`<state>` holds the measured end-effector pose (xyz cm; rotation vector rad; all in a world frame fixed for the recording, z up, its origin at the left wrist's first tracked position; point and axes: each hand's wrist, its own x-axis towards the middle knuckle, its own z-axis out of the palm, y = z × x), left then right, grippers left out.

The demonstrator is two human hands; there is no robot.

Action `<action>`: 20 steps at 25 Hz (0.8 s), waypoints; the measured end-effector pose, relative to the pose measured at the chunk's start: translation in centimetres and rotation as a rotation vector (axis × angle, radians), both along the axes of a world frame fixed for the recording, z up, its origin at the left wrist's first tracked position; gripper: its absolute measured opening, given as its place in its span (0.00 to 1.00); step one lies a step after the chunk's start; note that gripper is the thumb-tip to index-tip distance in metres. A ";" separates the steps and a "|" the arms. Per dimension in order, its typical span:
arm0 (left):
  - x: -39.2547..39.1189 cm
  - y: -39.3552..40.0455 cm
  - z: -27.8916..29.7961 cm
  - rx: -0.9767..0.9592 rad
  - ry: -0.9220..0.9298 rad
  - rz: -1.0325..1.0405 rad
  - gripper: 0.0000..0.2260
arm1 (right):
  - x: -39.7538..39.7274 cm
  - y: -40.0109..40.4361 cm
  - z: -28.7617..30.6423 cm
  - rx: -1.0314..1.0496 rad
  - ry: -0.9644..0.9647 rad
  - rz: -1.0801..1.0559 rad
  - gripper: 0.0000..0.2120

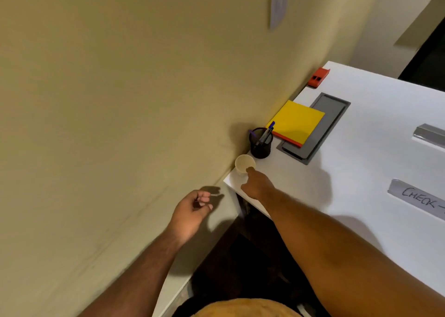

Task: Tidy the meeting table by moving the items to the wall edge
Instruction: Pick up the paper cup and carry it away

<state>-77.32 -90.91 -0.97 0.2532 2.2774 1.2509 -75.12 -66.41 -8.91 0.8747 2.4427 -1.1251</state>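
Note:
A small cream paper cup (243,162) stands upright at the white table's (375,129) near corner, against the beige wall. My right hand (256,184) grips the cup's near rim with thumb and fingers. Just beyond it stands a black mesh pen holder (260,146) with pens. A yellow pad with a red edge (297,121) lies past that, also by the wall. A red block (318,77) rests at the wall edge farther back. My left hand (192,210) hangs off the table beside the wall, fingers loosely curled, holding nothing.
A grey recessed cable tray lid (322,129) lies partly under the yellow pad. Two silver tape strips are on the table at right, one (416,200) with handwriting, another (429,135) behind it. A dark gap (240,256) lies between the table and the wall ledge.

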 end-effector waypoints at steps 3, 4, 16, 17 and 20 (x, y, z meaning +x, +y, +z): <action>-0.6 1.4 0.1 -0.052 0.061 -0.043 0.13 | 1.5 0.2 0.1 0.143 0.085 -0.038 0.19; -0.8 2.2 0.2 -0.062 0.075 -0.050 0.14 | 2.1 0.4 0.6 0.136 0.146 -0.079 0.15; 1.4 19.0 0.3 -0.022 0.113 -0.583 0.32 | 14.3 6.0 9.5 -0.120 0.588 -0.359 0.07; 1.7 19.9 -0.1 -0.009 0.092 -0.629 0.31 | 15.3 6.8 9.7 -0.101 0.571 -0.363 0.07; 2.4 22.8 -1.4 -0.003 0.003 -0.819 0.30 | 18.5 8.9 9.7 -0.021 0.558 -0.481 0.10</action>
